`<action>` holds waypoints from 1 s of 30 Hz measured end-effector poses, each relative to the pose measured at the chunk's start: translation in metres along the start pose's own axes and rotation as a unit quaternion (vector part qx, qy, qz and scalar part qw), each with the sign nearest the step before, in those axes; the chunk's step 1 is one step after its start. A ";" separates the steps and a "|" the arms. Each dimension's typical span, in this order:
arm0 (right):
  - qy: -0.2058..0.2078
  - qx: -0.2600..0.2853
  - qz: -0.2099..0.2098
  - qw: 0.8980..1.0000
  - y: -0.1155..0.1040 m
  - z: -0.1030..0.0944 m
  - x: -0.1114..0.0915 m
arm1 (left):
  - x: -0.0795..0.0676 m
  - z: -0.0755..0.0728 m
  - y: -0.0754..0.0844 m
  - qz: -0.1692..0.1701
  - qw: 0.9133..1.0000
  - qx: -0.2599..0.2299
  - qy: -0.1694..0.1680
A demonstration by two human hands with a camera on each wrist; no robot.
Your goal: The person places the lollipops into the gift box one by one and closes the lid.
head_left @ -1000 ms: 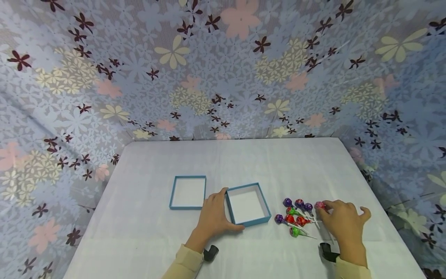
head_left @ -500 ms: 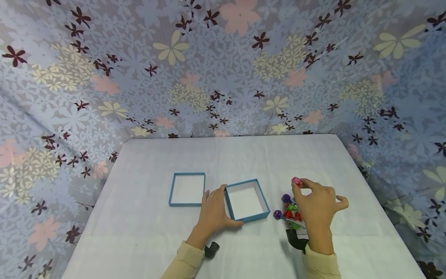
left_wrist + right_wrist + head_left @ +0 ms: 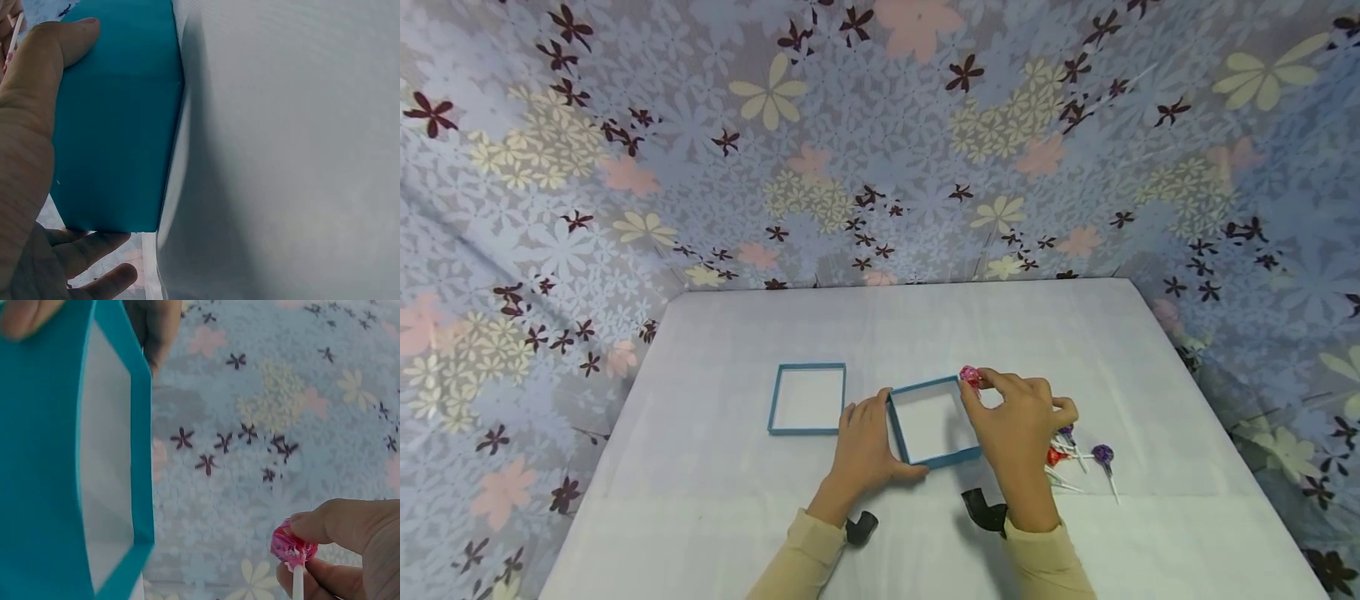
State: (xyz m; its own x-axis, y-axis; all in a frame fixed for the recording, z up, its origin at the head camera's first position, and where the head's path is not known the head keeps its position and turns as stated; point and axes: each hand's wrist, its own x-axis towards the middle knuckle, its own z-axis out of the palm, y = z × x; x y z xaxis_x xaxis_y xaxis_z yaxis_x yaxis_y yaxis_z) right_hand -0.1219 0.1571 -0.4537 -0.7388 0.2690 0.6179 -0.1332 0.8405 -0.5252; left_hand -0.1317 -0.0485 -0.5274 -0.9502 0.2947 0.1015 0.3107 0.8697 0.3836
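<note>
Your left hand (image 3: 867,442) spreads its grip wide around the left side and near left corner of the blue box (image 3: 951,458), the thumb on the near wall and the fingers along the left wall; the left wrist view shows the thumb tip lying flat on the blue side, while one lower fingertip stands clear of it. Your right hand (image 3: 1017,421) is at the right side of the box, its grip narrow, pinching the pink lollipop (image 3: 290,547) by its wrapped head between thumb and fingers. In the head view that pink head shows at the far right corner of the box; the right wrist view shows a gap between it and the wall, with the white stick (image 3: 298,584) pointing down from the pinch. Left of the box lies the shallow blue-rimmed lid (image 3: 807,400), its white inside facing up, just beside your left fingers. On the bench (image 3: 700,517) to the right of the box, a purple lollipop (image 3: 1102,453) lies farthest out, and nearer in a red lollipop (image 3: 1055,456) sits among white sticks, partly hidden by your right hand. Beyond the box hangs the floral cloth (image 3: 880,142).
</note>
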 end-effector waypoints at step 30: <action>-0.105 -0.040 -0.018 0.994 -0.020 0.053 -0.042 | -0.002 0.007 0.001 0.001 0.999 -0.032 0.018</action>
State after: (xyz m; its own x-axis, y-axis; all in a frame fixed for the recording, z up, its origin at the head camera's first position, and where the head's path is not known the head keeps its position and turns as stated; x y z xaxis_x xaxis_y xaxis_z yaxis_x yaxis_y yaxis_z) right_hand -0.1232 0.1040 -0.5008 -0.8568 0.1421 0.4957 -0.1145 0.8848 -0.4516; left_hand -0.1290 -0.0456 -0.5333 -0.9504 0.2806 0.1340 0.3107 0.8422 0.4406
